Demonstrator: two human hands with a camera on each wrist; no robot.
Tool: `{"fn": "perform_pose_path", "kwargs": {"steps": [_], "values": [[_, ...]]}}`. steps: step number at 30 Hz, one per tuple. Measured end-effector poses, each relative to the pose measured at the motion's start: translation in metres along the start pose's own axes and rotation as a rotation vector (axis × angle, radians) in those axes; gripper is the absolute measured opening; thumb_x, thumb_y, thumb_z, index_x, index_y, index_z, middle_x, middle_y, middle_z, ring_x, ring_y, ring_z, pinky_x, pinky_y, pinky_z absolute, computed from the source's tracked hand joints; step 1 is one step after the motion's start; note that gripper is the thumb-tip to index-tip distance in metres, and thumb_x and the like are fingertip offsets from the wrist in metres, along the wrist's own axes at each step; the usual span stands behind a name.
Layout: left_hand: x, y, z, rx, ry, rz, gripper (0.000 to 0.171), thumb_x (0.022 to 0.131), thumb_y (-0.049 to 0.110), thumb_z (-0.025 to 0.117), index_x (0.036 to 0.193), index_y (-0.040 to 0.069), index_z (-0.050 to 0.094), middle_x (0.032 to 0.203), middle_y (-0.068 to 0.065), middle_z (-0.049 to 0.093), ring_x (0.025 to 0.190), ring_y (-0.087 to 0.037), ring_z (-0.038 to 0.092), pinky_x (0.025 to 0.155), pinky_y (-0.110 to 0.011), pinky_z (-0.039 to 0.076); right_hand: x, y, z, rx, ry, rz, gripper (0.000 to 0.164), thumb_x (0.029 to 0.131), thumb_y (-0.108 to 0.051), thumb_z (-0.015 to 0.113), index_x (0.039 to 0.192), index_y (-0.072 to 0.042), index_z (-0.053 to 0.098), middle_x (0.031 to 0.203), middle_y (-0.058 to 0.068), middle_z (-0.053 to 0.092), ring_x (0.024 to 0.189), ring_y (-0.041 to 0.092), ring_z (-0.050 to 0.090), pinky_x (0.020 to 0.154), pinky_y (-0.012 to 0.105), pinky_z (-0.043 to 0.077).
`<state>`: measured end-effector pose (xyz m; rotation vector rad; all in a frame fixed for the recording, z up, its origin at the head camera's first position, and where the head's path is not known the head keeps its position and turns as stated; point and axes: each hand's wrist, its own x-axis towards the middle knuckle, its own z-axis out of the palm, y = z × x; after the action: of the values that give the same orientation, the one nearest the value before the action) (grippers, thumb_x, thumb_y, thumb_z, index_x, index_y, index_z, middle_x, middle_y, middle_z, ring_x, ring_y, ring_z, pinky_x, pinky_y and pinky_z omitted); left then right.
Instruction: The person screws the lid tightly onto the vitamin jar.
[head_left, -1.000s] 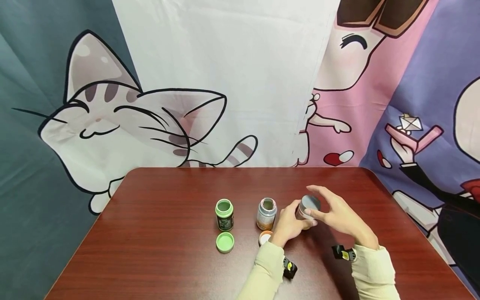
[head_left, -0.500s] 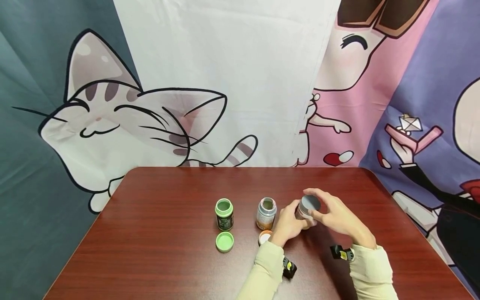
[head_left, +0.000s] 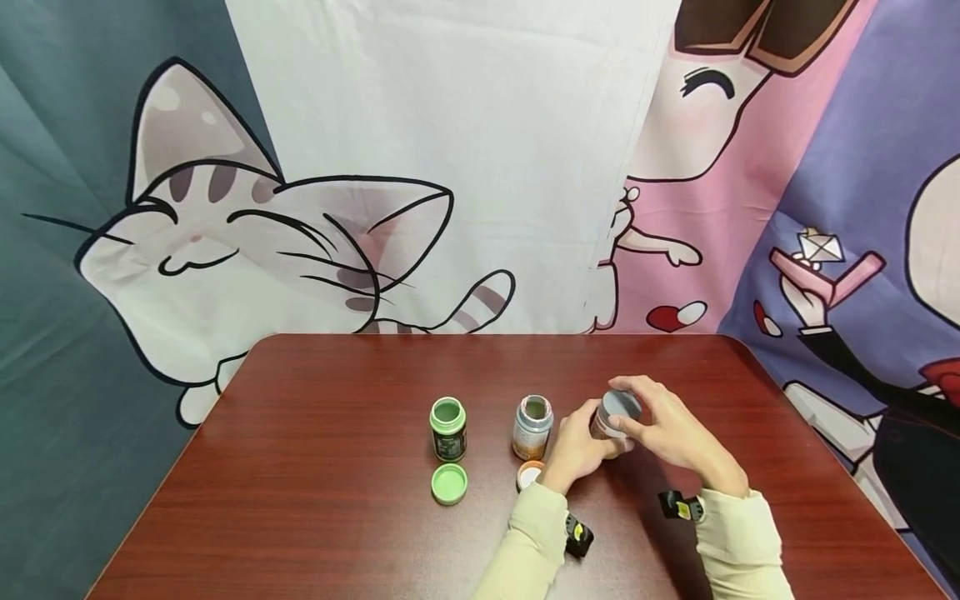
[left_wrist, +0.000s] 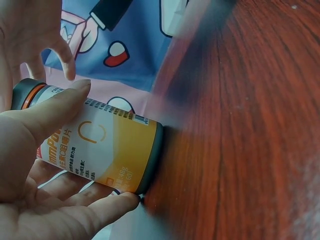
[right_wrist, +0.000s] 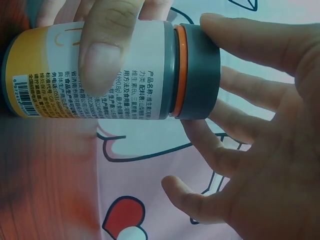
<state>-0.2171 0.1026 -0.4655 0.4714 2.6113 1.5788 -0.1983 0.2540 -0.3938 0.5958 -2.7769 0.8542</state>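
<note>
A white-and-yellow supplement bottle (left_wrist: 117, 137) stands on the table at the right, its dark grey cap (right_wrist: 202, 72) on with an orange ring under it. My left hand (head_left: 581, 447) grips the bottle's body, thumb (left_wrist: 60, 112) across the label and fingers beneath in the left wrist view. At the cap is my right hand (head_left: 678, 433): the thumb (right_wrist: 260, 42) sits on one side of its rim and a fingertip on the other. The remaining right fingers spread beyond the cap.
Left of the hands stands an uncapped grey bottle (head_left: 533, 432), with an orange-rimmed white lid (head_left: 529, 475) in front, partly behind my left wrist. Farther left are an uncapped green-and-black bottle (head_left: 450, 442) and its green lid (head_left: 449, 485). A printed cloth (head_left: 450, 125) hangs behind the table (head_left: 300, 500).
My right hand has come in from the right and closed its thumb and fingers around the cap. The left hand and the bottle have stayed in place.
</note>
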Motion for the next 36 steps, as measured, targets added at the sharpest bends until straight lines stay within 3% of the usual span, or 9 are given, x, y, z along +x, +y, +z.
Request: {"fn": "perform_pose_path", "kwargs": {"steps": [16, 23, 26, 30, 33, 36], "values": [[-0.002, 0.000, 0.000, -0.001, -0.005, -0.019, 0.057, 0.068, 0.045, 0.078, 0.118, 0.031, 0.055, 0.106, 0.012, 0.062, 0.092, -0.005, 0.056, 0.080, -0.026, 0.045, 0.003, -0.002, 0.006, -0.094, 0.071, 0.059, 0.048, 0.075, -0.036, 0.075, 0.112, -0.012, 0.057, 0.104, 0.006, 0.057, 0.090, 0.024, 0.050, 0.070, 0.039, 0.036], [-0.001, 0.000, 0.001, 0.002, 0.000, -0.002, 0.057, 0.068, 0.044, 0.078, 0.118, 0.031, 0.055, 0.105, 0.013, 0.062, 0.096, -0.006, 0.057, 0.083, -0.027, 0.045, 0.000, -0.001, 0.003, -0.007, 0.018, 0.028, 0.063, 0.076, -0.043, 0.072, 0.125, -0.011, 0.049, 0.121, 0.006, 0.051, 0.103, 0.020, 0.047, 0.080, 0.039, 0.040], [-0.001, 0.000, 0.001, 0.010, 0.004, -0.004, 0.054, 0.068, 0.041, 0.079, 0.116, 0.031, 0.056, 0.102, 0.012, 0.063, 0.094, -0.006, 0.057, 0.081, -0.026, 0.045, -0.002, -0.002, 0.001, 0.012, -0.012, -0.004, 0.064, 0.077, -0.038, 0.072, 0.129, -0.013, 0.045, 0.127, 0.003, 0.047, 0.104, 0.017, 0.047, 0.080, 0.034, 0.042], [0.000, 0.001, 0.001, 0.027, 0.005, -0.014, 0.051, 0.068, 0.038, 0.079, 0.114, 0.030, 0.057, 0.100, 0.012, 0.063, 0.092, -0.005, 0.057, 0.080, -0.026, 0.044, -0.004, -0.003, -0.002, 0.016, -0.048, -0.025, 0.062, 0.079, -0.028, 0.072, 0.132, -0.015, 0.043, 0.129, 0.002, 0.047, 0.093, 0.014, 0.051, 0.075, 0.029, 0.043], [0.000, 0.000, 0.001, 0.028, 0.005, -0.014, 0.051, 0.068, 0.039, 0.079, 0.114, 0.030, 0.057, 0.100, 0.012, 0.063, 0.091, -0.005, 0.057, 0.079, -0.026, 0.044, -0.004, -0.003, -0.003, 0.027, -0.074, -0.021, 0.059, 0.082, -0.022, 0.069, 0.134, -0.015, 0.041, 0.128, 0.001, 0.048, 0.091, 0.013, 0.052, 0.075, 0.029, 0.044], [0.000, 0.000, 0.001, 0.020, 0.003, -0.012, 0.054, 0.068, 0.039, 0.079, 0.116, 0.030, 0.056, 0.102, 0.012, 0.063, 0.092, -0.005, 0.057, 0.080, -0.025, 0.045, -0.004, -0.004, -0.004, 0.034, -0.086, -0.013, 0.057, 0.084, -0.019, 0.067, 0.134, -0.015, 0.041, 0.128, 0.001, 0.049, 0.099, 0.014, 0.052, 0.080, 0.034, 0.044]]}}
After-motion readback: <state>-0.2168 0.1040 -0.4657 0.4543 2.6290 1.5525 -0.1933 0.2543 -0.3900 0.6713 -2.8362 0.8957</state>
